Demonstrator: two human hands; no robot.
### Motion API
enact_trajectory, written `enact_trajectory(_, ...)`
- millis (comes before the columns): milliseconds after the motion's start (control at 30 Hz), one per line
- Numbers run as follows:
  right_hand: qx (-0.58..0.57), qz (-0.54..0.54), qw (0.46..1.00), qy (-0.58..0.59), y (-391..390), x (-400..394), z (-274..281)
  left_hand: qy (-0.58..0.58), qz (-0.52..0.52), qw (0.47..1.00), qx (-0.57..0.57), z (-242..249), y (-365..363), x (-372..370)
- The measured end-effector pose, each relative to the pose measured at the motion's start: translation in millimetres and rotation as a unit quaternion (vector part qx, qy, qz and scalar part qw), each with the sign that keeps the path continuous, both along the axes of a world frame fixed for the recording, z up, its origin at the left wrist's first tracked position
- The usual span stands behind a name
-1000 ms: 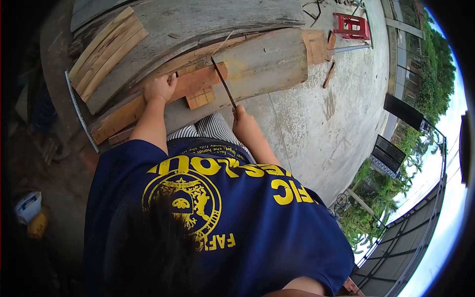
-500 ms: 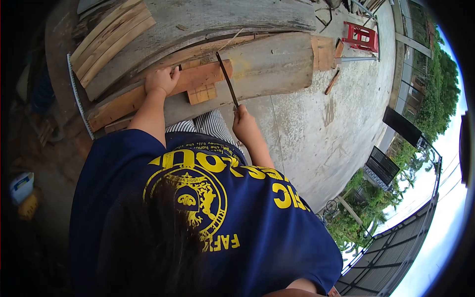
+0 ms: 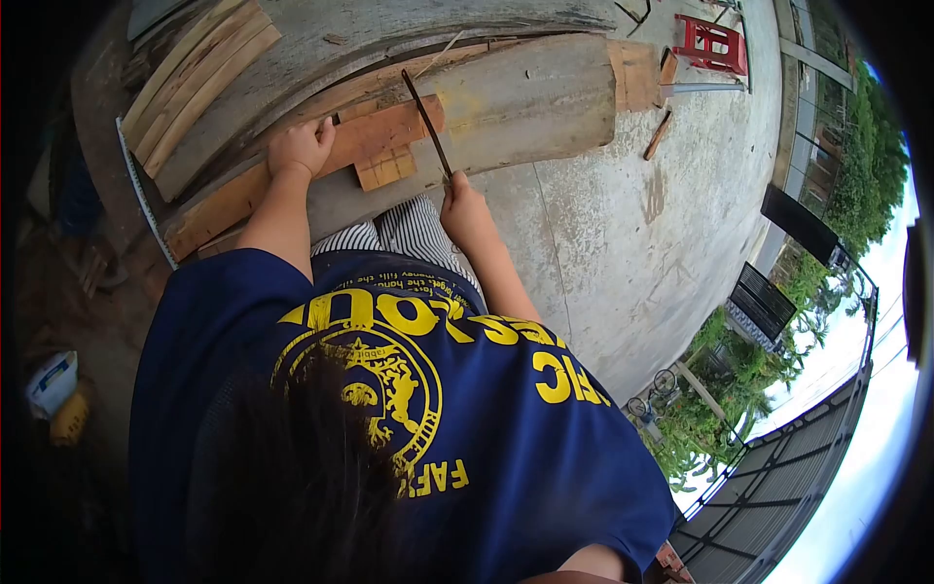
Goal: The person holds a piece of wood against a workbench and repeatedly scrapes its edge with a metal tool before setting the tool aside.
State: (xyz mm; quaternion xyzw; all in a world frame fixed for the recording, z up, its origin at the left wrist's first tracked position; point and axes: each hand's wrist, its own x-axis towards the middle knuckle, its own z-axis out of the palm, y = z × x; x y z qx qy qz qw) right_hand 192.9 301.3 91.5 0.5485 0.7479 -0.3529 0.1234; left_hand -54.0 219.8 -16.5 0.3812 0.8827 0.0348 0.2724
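The right hand [image 3: 466, 208] was closed around one end of a narrow dark blade [image 3: 426, 119] lying across the reddish board [image 3: 384, 132], where the left hand [image 3: 301, 150] rested with fingers curled, its exact grip unclear.

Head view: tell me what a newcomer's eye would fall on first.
Probably the navy-blue T-shirt with bold yellow lettering, filling the lower middle. Next, above it, the long, thin, dark blade in the right hand, slanting across the reddish-brown wooden board under the left hand. Then the bright red plastic stool at upper right, vivid against grey concrete.
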Motion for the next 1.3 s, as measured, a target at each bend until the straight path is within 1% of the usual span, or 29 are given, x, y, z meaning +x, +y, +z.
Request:
enact_trajectory(67,0.002,0.004,1.0,-0.007,4.3,-19.2,-20.2,0.005,0.001,1.0,0.002,-1.2,-2.0,1.4)
enact_trajectory(100,0.006,0.008,1.0,-0.015,5.4,-28.0,-21.5,0.012,0.004,1.0,0.013,-2.0,-2.4,2.1)
enact_trajectory(133,-0.007,0.026,0.999,-0.041,5.3,-27.3,-16.1,0.018,0.004,1.0,0.024,-2.8,-2.8,0.9)
enact_trajectory(167,-0.009,0.023,0.999,-0.041,4.7,-20.5,-6.7,0.019,0.002,1.0,0.022,-3.8,-3.4,0.3)
enact_trajectory(233,-0.024,0.052,0.996,-0.072,4.4,-0.3,16.9,0.017,0.001,1.0,0.011,-2.3,-2.0,0.7)
enact_trajectory(300,-0.033,0.058,0.994,-0.085,3.5,12.1,23.6,0.006,0.003,1.0,0.002,1.7,0.0,-1.2)
enact_trajectory(367,-0.038,0.054,0.995,-0.073,3.1,14.0,21.4,-0.006,0.004,1.0,-0.007,1.4,-1.2,1.9)
enact_trajectory(433,-0.034,0.054,0.995,-0.07,5.8,-5.5,5.8,0.004,-0.001,1.0,0.0,-1.2,-1.3,-0.1)
enact_trajectory(500,-0.015,0.056,0.998,-0.035,9.2,-24.1,-9.1,0.003,0.005,1.0,-0.002,0.3,-0.7,0.8)
enact_trajectory(533,-0.017,0.061,0.997,-0.05,10.1,-28.1,-8.9,0.002,0.006,1.0,-0.003,1.3,-1.0,-0.1)
enact_trajectory(667,-0.039,0.068,0.993,-0.087,11.3,-3.9,29.0,-0.006,0.005,1.0,0.003,0.7,-0.6,-0.7)
enact_trajectory(733,-0.047,0.075,0.994,-0.061,9.2,16.8,38.6,0.004,0.001,1.0,-0.003,-0.1,-1.3,-0.1)
enact_trajectory(767,-0.046,0.078,0.994,-0.064,9.4,19.2,35.5,0.001,0.004,1.0,-0.002,-0.2,-1.6,0.4)
enact_trajectory(833,-0.026,0.04,0.999,-0.025,8.6,15.2,25.4,-0.001,0.007,1.0,0.007,-0.5,-1.5,-0.2)
enact_trajectory(867,-0.026,0.043,0.998,-0.024,10.2,7.1,13.9,0.0,0.01,1.0,0.007,-0.8,-1.3,-1.1)
enact_trajectory(933,-0.009,0.031,0.999,0.015,15.8,-15.3,-13.3,-0.002,0.005,1.0,0.018,-1.3,-2.5,-0.4)
enact_trajectory(1033,0.003,0.037,0.999,0.0,24.2,-40.1,-27.7,-0.002,0.003,1.0,0.008,-1.9,-2.6,-1.2)
enact_trajectory(1067,0.002,0.037,0.999,0.004,23.7,-38.5,-22.1,0.001,0.003,1.0,0.007,-1.7,-2.3,-2.1)
enact_trajectory(1133,-0.023,0.064,0.997,-0.043,17.5,-18.8,6.9,0.002,0.005,0.999,0.04,-1.1,-4.2,-0.5)
enact_trajectory(1200,-0.043,0.059,0.996,-0.046,5.1,10.4,26.5,0.0,0.003,0.999,0.036,-1.3,-4.5,-1.6)
enact_trajectory(1233,-0.062,0.056,0.995,-0.047,4.0,17.4,32.6,0.0,0.003,0.999,0.033,-2.2,-4.2,-0.6)
enact_trajectory(1300,-0.053,0.047,0.996,-0.045,0.4,12.5,25.4,0.0,-0.001,1.0,0.023,-7.6,-5.8,-0.2)
